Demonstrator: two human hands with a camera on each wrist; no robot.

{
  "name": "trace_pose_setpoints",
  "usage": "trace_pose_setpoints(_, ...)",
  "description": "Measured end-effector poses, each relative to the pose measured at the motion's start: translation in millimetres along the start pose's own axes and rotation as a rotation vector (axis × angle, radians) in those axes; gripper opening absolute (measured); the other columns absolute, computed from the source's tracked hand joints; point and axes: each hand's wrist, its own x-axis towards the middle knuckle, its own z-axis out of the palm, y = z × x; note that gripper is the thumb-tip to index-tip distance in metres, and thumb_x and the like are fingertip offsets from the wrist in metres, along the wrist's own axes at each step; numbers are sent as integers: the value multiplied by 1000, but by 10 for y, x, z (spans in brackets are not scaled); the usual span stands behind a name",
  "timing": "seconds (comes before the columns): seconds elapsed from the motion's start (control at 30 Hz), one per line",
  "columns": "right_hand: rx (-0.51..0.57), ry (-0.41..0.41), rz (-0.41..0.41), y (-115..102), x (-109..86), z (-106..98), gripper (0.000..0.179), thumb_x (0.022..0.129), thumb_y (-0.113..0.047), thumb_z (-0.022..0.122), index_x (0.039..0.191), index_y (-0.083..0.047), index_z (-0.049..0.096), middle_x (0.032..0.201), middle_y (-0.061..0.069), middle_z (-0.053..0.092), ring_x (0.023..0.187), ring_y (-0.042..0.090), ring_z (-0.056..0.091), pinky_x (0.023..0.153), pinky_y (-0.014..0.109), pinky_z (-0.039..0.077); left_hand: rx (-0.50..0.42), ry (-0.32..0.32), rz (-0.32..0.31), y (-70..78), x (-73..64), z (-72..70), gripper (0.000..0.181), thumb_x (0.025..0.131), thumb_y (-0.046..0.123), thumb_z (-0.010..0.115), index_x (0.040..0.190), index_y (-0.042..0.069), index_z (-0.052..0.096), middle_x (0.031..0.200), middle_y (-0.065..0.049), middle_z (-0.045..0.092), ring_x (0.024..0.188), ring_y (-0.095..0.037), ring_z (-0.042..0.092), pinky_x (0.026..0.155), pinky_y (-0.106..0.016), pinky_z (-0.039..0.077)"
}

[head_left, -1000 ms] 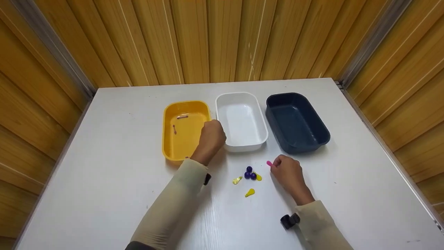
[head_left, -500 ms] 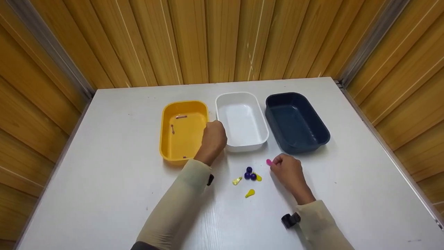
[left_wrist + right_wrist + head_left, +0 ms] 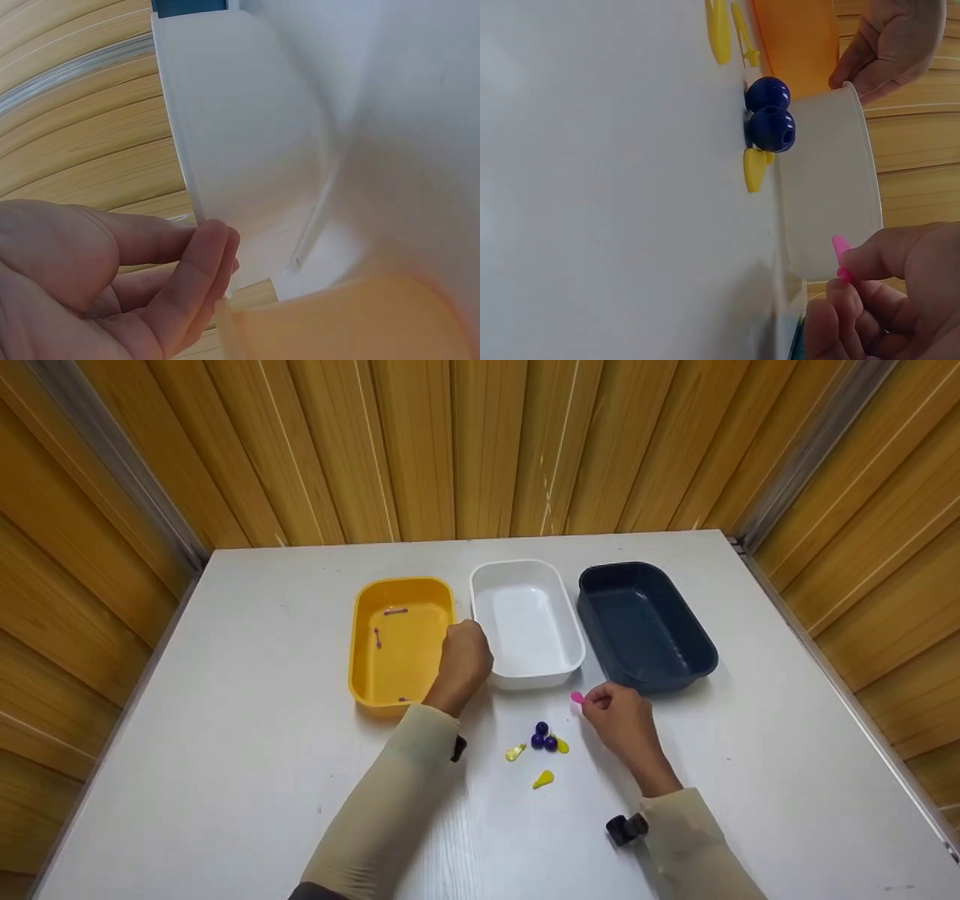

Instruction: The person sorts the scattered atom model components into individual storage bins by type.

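Observation:
My right hand (image 3: 621, 727) pinches a small pink teardrop-shaped plastic piece (image 3: 841, 251) between thumb and fingertips, just in front of the dark blue tray (image 3: 637, 630). My left hand (image 3: 465, 656) reaches between the yellow tray (image 3: 358, 682) and the white tray (image 3: 527, 634). Its fingertips (image 3: 214, 232) are together right at the white tray's rim corner; I cannot tell whether they grip the rim. Left of my right hand lie dark purple round beads (image 3: 541, 728) in a cluster. Around these are yellow teardrop-shaped pieces (image 3: 544, 778).
Thin purplish pieces (image 3: 395, 611) lie inside the yellow tray. The three trays stand side by side towards the back of the white table (image 3: 247, 697). Wood-look panels (image 3: 480, 450) enclose the table at the back and both sides.
My right hand has shifted slightly forward, and more of the pink piece shows beyond its fingertips. The gap between yellow and white trays looks slightly wider. My left hand stays almost in place.

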Motion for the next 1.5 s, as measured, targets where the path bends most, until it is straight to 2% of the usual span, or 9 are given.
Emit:
trace_pose_setpoints(0.13,18,15,-18,-78,31,-10,13,90,-18,68,93,-6,72,83,8,71,72,18,59,63,24,46,-1,-16,-15,4,4,-9,23,98,2,55,114,-6,71,95,-15,74,75,-22,62,74,-30,59)
trace_pose_setpoints(0.3,35,23,-39,-168,75,-16,15,91,-21,69,95,-7,73,86,10,73,73,18,62,63,24,47,-53,-27,-27,-14,-3,-7,24,99,0,54,114,-5,71,89,-13,72,72,-21,61,63,-26,52)
trace_pose_setpoints(0.5,55,25,-42,-278,140,-33,17,93,-21,69,97,-5,74,88,11,73,74,20,61,62,25,48,-68,-27,-13,-25,-20,0,24,99,0,54,113,-5,72,84,-12,71,69,-20,62,56,-23,46)
trace_pose_setpoints(0.6,57,32,-44,-321,171,-41,17,93,-21,67,97,-5,73,88,12,72,75,21,60,63,25,48,-49,-18,-7,-26,-26,6,24,99,1,54,112,-5,72,83,-11,69,69,-20,62,56,-24,45)
trace_pose_setpoints(0.73,63,43,-39,-352,212,-37,17,93,-22,67,97,-6,73,88,11,72,77,22,61,64,25,49,-77,-22,-6,-34,-40,7,24,99,0,54,114,-5,71,82,-12,69,68,-21,63,55,-24,46)
trace_pose_setpoints(0.87,66,67,-48,-348,229,-36,18,92,-23,68,95,-7,73,87,11,72,76,22,62,63,25,48,-73,13,26,-49,-51,10,22,98,-1,53,109,-7,71,89,-15,73,72,-21,64,65,-29,55)
trace_pose_setpoints(0.97,66,74,-56,-334,220,-41,17,91,-23,69,94,-7,73,87,11,73,75,21,62,63,26,47,-67,27,39,-55,-48,1,22,98,-2,52,108,-7,71,92,-15,73,75,-21,62,72,-31,57)
trace_pose_setpoints(1.27,60,39,-45,-220,116,-65,19,92,-25,71,98,-7,74,90,11,73,77,22,63,64,27,48,-101,-35,2,-47,-20,-15,23,100,1,53,116,-4,69,82,-9,64,73,-21,62,64,-24,50)
trace_pose_setpoints(1.5,51,2,-17,-129,8,-41,17,91,-23,70,97,-8,74,88,9,73,76,20,63,66,27,48,-85,-26,10,-57,-23,-15,22,99,1,53,114,-4,69,83,-11,66,72,-22,62,64,-27,50)
